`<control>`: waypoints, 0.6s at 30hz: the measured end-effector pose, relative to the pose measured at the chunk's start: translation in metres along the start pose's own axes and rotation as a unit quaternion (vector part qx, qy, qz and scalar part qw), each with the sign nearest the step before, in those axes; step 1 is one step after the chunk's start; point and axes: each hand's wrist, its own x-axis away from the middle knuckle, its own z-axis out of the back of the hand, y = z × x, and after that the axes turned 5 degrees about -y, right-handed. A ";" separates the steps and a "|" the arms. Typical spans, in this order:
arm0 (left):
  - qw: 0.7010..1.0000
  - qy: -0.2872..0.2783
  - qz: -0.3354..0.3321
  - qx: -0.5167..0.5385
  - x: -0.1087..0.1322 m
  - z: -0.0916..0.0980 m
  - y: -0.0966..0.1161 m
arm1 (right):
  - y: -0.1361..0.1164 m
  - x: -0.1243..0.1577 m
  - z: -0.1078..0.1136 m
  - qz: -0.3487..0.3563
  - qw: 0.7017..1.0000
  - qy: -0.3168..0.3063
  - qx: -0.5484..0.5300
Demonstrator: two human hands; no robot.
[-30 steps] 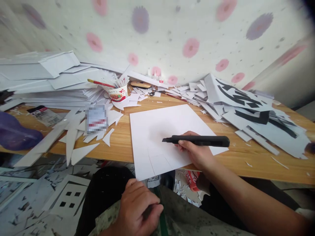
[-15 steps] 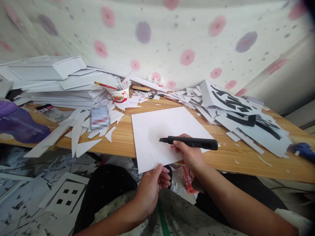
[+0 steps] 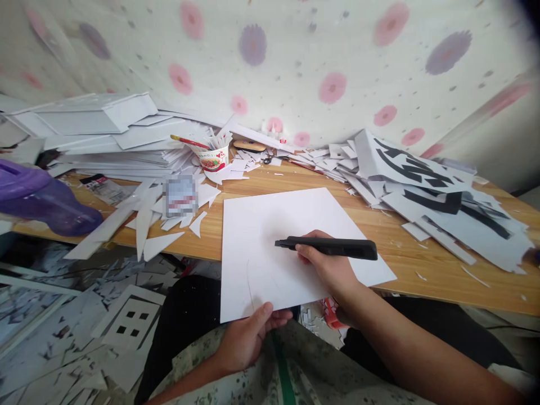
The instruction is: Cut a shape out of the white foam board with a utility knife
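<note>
A white foam board sheet [image 3: 253,225] lies on the wooden table and juts past its front edge over my lap. My left hand [image 3: 251,332] pinches the sheet's near edge, thumb on top and fingers underneath. Close to the thumb, a thin curved line [image 3: 250,284] runs up the sheet. My right hand [image 3: 327,261] grips a black utility knife [image 3: 346,248], its blade end pointing left above the sheet. The knife lies nearly level, and a soft shadow falls beneath its tip.
At the back left are stacked white boards [image 3: 122,143] and a paper cup [image 3: 214,159] full of strips. A purple bottle [image 3: 50,197] stands far left. White offcuts and black-lettered sheets [image 3: 417,169] pile up on the right. Scraps [image 3: 42,343] litter the floor.
The sheet has turned slightly and come nearer to me, overhanging the edge further. My left hand has moved down and left with it. The knife stays above the sheet. The camera view has shifted.
</note>
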 end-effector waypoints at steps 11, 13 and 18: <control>0.999 -0.001 -0.014 -0.045 -0.007 0.009 -0.011 | -0.001 0.000 -0.001 -0.022 0.999 0.034 0.027; 0.998 -0.012 -0.020 -0.063 -0.007 0.012 -0.012 | -0.001 0.000 -0.001 -0.023 0.999 0.034 0.034; 0.996 -0.051 -0.017 -0.070 -0.011 0.016 -0.013 | 0.001 0.000 0.000 -0.024 0.999 0.033 0.022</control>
